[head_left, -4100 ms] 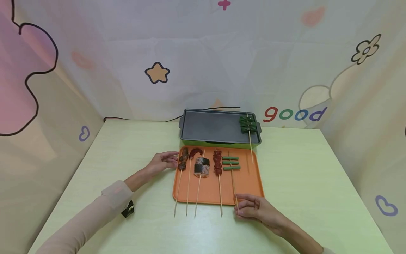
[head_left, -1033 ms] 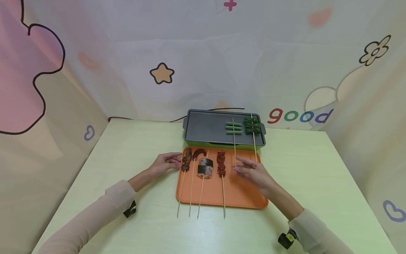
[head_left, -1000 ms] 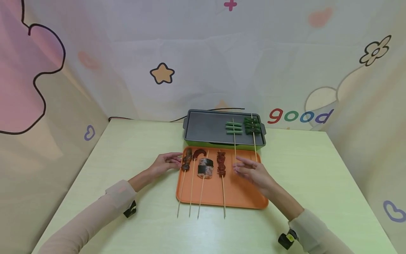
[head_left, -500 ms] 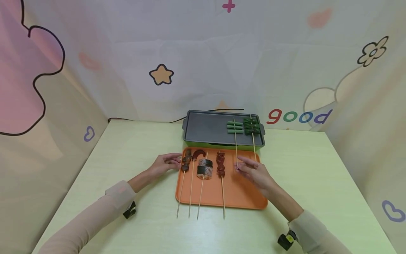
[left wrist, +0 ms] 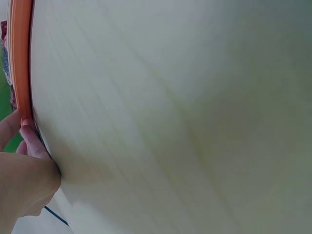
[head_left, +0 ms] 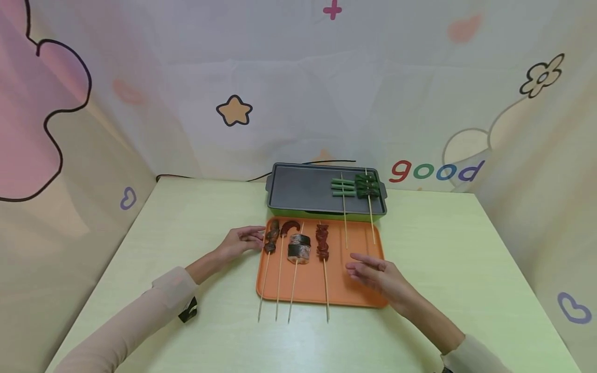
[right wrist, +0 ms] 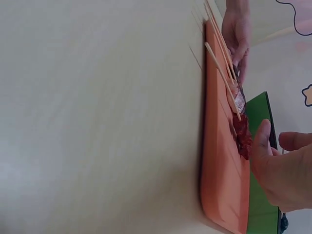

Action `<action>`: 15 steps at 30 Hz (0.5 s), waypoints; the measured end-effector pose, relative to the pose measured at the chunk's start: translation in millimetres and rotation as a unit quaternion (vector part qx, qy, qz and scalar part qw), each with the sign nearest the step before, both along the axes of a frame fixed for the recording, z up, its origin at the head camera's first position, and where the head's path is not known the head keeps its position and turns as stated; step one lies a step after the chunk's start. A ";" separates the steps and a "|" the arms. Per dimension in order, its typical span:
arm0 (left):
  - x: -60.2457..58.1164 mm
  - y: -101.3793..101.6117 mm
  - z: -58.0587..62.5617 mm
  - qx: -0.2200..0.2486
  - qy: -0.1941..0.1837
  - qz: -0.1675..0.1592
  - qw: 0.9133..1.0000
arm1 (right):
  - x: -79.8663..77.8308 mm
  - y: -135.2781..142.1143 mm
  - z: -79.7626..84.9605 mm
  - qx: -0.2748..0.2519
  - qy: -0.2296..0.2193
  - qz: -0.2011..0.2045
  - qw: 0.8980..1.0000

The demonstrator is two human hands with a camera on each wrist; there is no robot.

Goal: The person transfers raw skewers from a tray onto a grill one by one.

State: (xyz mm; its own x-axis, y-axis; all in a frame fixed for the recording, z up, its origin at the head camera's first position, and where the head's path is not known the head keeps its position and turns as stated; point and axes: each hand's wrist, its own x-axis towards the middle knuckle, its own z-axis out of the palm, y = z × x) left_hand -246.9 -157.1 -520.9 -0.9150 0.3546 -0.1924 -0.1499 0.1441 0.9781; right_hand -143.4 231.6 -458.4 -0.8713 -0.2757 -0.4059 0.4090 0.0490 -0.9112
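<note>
At the orange tray's left edge, my left hand pinches the rim between thumb and fingers; in the left wrist view the thumb and a finger meet the rim. My right hand hovers over the tray's right part, fingers loosely extended, holding nothing. On the dark griddle lie a green-bean-like skewer and a leafy green skewer, sticks reaching over the tray. Along the tray rest a red meat skewer, a black-and-white banded skewer, a curled dark-red skewer and a brown-chunk skewer.
The griddle has a green base and stands just behind the tray, against the printed curtain. Stick ends of the tray's skewers stick out over its front edge onto the pale table.
The right hand carried the green-bean-like skewer from the tray to the griddle, beside the leafy one, then let go and drew back toward the front. The left hand stayed at the tray's edge.
</note>
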 end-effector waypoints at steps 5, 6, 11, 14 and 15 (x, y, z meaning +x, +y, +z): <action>0.3 0.2 0.3 -0.013 0.001 0.001 1.000 | 13.4 2.3 -5.8 -0.020 -0.001 0.028 0.999; 0.5 0.3 0.6 -0.015 0.001 0.003 1.000 | 15.7 2.4 -7.3 -0.028 -0.002 0.031 0.999; 1.0 1.1 1.3 -0.018 -0.004 0.013 1.000 | 25.4 0.6 -15.5 -0.073 -0.013 0.051 0.996; 1.4 1.8 0.9 -0.018 -0.010 0.018 1.000 | 31.1 -1.4 -18.1 -0.088 -0.022 0.062 0.994; 1.5 2.0 0.7 -0.017 -0.012 0.019 1.000 | 32.9 -2.0 -18.8 -0.089 -0.025 0.066 0.994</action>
State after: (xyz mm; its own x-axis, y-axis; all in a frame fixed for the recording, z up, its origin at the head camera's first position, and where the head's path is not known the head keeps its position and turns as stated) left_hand -245.4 -155.1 -520.3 -0.9229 0.3118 -0.2259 -0.1791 0.1718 0.9687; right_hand -110.5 229.6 -477.2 -0.8028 -0.4575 -0.3823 0.4549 -0.0554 -0.8888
